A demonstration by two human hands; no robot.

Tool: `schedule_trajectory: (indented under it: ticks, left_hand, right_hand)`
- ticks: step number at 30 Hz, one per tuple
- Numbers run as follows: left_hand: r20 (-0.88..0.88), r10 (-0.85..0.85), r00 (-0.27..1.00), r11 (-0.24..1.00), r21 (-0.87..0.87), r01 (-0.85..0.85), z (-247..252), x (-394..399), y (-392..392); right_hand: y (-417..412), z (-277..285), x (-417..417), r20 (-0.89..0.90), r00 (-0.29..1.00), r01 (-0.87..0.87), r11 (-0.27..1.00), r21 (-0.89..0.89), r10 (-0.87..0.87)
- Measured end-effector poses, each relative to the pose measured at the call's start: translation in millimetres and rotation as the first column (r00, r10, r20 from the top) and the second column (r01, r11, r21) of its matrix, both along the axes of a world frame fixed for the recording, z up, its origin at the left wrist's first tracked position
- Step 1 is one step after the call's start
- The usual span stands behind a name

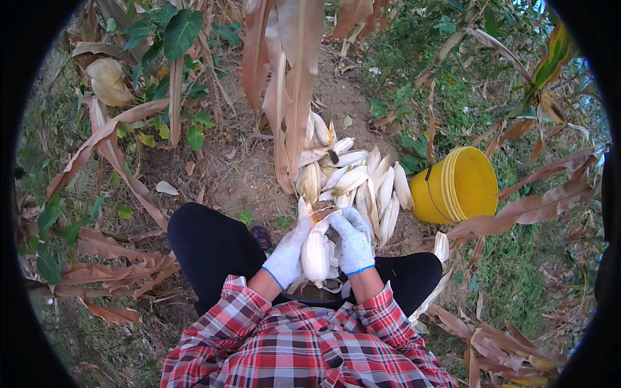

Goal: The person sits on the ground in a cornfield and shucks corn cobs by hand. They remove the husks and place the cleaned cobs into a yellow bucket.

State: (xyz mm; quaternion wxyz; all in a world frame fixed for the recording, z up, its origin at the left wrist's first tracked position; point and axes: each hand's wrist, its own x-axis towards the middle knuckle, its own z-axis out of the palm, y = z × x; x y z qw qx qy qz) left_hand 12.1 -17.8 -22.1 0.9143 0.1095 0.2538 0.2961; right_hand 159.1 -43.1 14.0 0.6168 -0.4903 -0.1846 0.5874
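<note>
An ear of corn in pale dry husk (315, 254) is held before my lap, its rounded husk end pointing towards me. My left hand (290, 256), in a white knit glove with a blue cuff edge, grips it along the left side. From the right, my gloved right hand (353, 240) pinches the husk near the far end, where it is parted and a little orange-yellow kernel shows. Just beyond my hands lies a pile of husked-over corn ears (351, 179). Parts of the held ear are covered by my fingers.
Right of the pile, a yellow plastic bucket (429, 191) lies tilted, its mouth facing right. Dry corn leaves (291, 63) hang down ahead. Cornstalk leaves (111, 131) cross the left side. Loose husks (432, 300) lie by my right knee.
</note>
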Motion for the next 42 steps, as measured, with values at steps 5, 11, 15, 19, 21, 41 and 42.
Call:
schedule_trajectory:
  ticks: [5, 11, 15, 19, 21, 41, 42]
  left_hand:
    - [0.001, 0.088, 0.996, 0.977, -0.195, -0.086, 2.6, -3.0, 6.7]
    - [-0.004, 0.089, 0.996, 0.978, -0.190, -0.089, -2.6, -3.6, 6.8]
    - [-0.019, 0.091, 0.996, 0.981, -0.170, -0.093, -7.4, -5.3, 6.9]
    - [-0.041, 0.074, 0.996, 0.983, -0.162, -0.080, -10.0, -6.6, 7.5]
    - [-0.038, 0.077, 0.996, 0.983, -0.165, -0.082, -14.2, -5.7, 8.2]
    - [-0.022, 0.046, 0.999, 0.984, -0.171, -0.049, -12.8, -10.4, 6.7]
    - [-0.015, 0.044, 0.999, 0.984, -0.172, -0.046, -15.9, -10.3, 6.9]
  right_hand:
    - [-12.3, -3.8, 6.6, -0.107, 0.994, 0.006, 0.998, 0.067, 0.001]
    - [-17.8, -11.6, 12.7, -0.208, 0.978, -0.013, 0.998, 0.066, 0.026]
    - [-18.3, -12.6, 11.9, -0.225, 0.974, -0.006, 0.999, 0.050, 0.018]
    - [-18.3, -12.5, 10.3, -0.224, 0.974, -0.004, 0.999, 0.048, 0.015]
    - [-18.6, -14.8, 11.1, -0.229, 0.973, -0.005, 0.999, 0.054, 0.017]
    - [-20.6, -5.8, 9.2, -0.185, 0.980, -0.063, 0.996, 0.069, 0.075]
    - [-20.9, -3.5, 8.7, -0.179, 0.981, -0.070, 0.996, 0.061, 0.079]
